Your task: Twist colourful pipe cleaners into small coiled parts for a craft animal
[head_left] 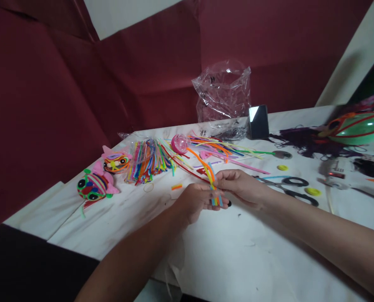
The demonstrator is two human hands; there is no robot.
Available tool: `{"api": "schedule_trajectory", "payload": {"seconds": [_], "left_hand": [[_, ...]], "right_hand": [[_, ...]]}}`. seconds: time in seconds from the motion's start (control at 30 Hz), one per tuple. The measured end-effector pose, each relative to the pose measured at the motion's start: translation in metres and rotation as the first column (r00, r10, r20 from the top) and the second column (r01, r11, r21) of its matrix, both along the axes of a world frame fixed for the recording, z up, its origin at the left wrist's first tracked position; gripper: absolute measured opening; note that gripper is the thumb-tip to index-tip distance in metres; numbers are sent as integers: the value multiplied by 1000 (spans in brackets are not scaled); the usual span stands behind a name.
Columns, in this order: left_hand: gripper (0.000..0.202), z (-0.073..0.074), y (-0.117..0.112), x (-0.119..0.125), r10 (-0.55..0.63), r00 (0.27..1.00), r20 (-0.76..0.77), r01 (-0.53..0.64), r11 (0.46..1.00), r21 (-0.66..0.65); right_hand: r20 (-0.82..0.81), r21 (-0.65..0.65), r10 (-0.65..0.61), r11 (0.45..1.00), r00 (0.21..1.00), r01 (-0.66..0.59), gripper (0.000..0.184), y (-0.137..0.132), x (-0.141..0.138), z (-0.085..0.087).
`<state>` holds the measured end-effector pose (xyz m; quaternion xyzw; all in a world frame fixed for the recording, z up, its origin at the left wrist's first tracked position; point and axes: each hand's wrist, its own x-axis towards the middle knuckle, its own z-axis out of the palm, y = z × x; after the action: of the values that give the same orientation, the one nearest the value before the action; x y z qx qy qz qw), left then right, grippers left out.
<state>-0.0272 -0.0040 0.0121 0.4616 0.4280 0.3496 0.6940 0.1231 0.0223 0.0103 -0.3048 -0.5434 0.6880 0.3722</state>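
My left hand (196, 200) and my right hand (240, 185) meet over the white table (256, 256), both closed on a small bunch of colourful strips (212, 180) in orange, yellow and blue. The strips arch up from between my fingers toward the pile behind. A loose heap of coloured strips (218, 147) lies just beyond my hands, with a pink ball (180, 144) in it.
A bagged bundle of strips (149, 161) and two striped fish-like toys (94, 185) (115, 161) lie left. Scissors (292, 186), yellow buttons (312, 191), a phone (258, 121), a clear plastic bag (223, 94) and a green oval toy (358, 128) are right and back.
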Motion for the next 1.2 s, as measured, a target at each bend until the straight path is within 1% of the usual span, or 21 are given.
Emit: {"api": "schedule_trajectory", "payload": {"seconds": [0.13, 0.3, 0.5, 0.67, 0.77, 0.8, 0.83, 0.87, 0.9, 0.93, 0.97, 1.0, 1.03, 1.07, 1.1, 1.13, 1.2], "left_hand": [[40, -3, 1, 0, 17, 999, 50, -17, 1000, 3], [41, -2, 1, 0, 26, 997, 74, -25, 1000, -14], [38, -1, 0, 0, 13, 996, 89, -13, 1000, -8], [35, -2, 0, 1, 34, 997, 69, -34, 999, 1], [35, -1, -1, 3, 68, 998, 5, -68, 997, 49], [34, -1, -1, 3, 80, 997, -17, -78, 995, 65], [34, -1, -1, 4, 90, 995, -31, -87, 993, 75], [33, -1, -1, 5, 99, 994, -38, -96, 992, 81], [31, -1, -1, 5, 108, 993, -40, -104, 991, 80], [30, -1, -1, 5, 115, 993, -38, -112, 991, 75], [28, -2, 0, 5, 128, 991, -38, -125, 989, 75], [27, -2, 1, 5, 142, 989, -42, -139, 988, 74], [26, -2, 2, 5, 152, 988, -36, -149, 986, 81], [26, -2, 3, 5, 180, 983, -45, -176, 981, 85], [25, -2, 4, 5, 198, 979, -47, -193, 977, 86], [24, -2, 5, 6, 210, 977, -42, -206, 975, 85], [23, -1, 6, 7, 227, 973, -30, -225, 972, 73]], "right_hand": [[-26, -10, -41, 999, 999, 41, 22, 1, 0, 2], [-43, -50, -17, 999, 999, 14, 24, 0, -1, 4], [-24, -25, -10, 1000, 1000, 10, 24, 1, 0, 3], [6, 5, -33, 999, 999, 33, 24, 0, 0, 0], [57, 47, 10, 999, 998, -13, 27, -1, -3, 0], [80, 75, -1, 997, 997, -5, 28, -1, -2, 3], [100, 113, -44, 993, 994, 33, 29, 1, -1, 7], [112, 163, -117, 982, 987, 98, 29, 3, 3, 14], [110, 226, -212, 957, 971, 184, 29, 6, 10, 22], [102, 298, -314, 915, 944, 272, 30, 9, 19, 31], [101, 372, -397, 865, 912, 336, 30, 11, 31, 41], [121, 447, -461, 816, 879, 367, 31, 13, 45, 50], [176, 519, -512, 774, 841, 363, 30, 15, 60, 58], [257, 587, -554, 740, 792, 327, 30, 15, 76, 63], [363, 647, -584, 719, 726, 255, 28, 14, 91, 65], [479, 688, -603, 709, 638, 153, 26, 13, 105, 63], [670, 702, -617, 707, 414, -82, 21, 10, 129, 51]]}}
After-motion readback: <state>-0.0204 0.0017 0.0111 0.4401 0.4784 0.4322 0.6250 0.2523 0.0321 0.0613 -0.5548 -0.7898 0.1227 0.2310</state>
